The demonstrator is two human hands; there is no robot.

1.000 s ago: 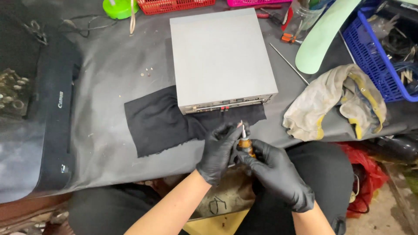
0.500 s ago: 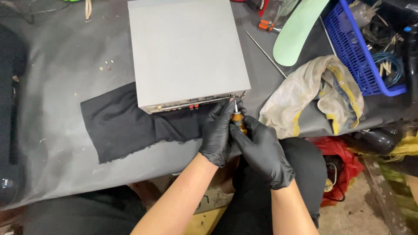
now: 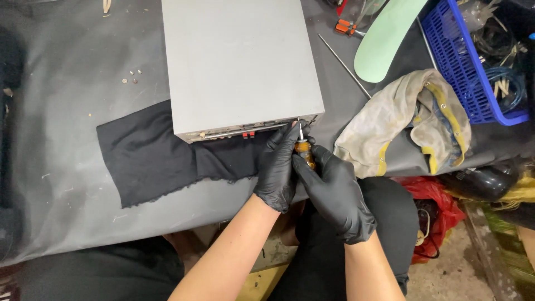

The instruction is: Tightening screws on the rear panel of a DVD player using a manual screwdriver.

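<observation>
Both hands are in black gloves, working at the near right corner of a flat grey metal box (image 3: 239, 64) that sits on the grey worktop (image 3: 61, 167). The right hand (image 3: 334, 192) has its fingers wrapped tight around the amber handle of a small screwdriver (image 3: 304, 150), with the thin shaft pointing up at the box's near edge panel. The left hand (image 3: 277, 167) is curled in beside it, fingertips pinching near the shaft and touching the box corner; looks like it's steadying the tip (can't see the tip itself, the gloves cover it).

The box rests partly on a black cloth (image 3: 150, 156), which spreads out to the left and towards the near edge of the worktop. My guess is the box is stiff sheet metal and fairly heavy, smooth on top, so it's best gripped by the side edges. The screwdriver is light and rigid; the chunky handle is the place to hold it.

Off to the right there's a dirty beige rag (image 3: 409, 120), with a blue plastic basket (image 3: 462, 67) further right. A few loose screws (image 3: 131, 79) lie on the far left of the worktop.
</observation>
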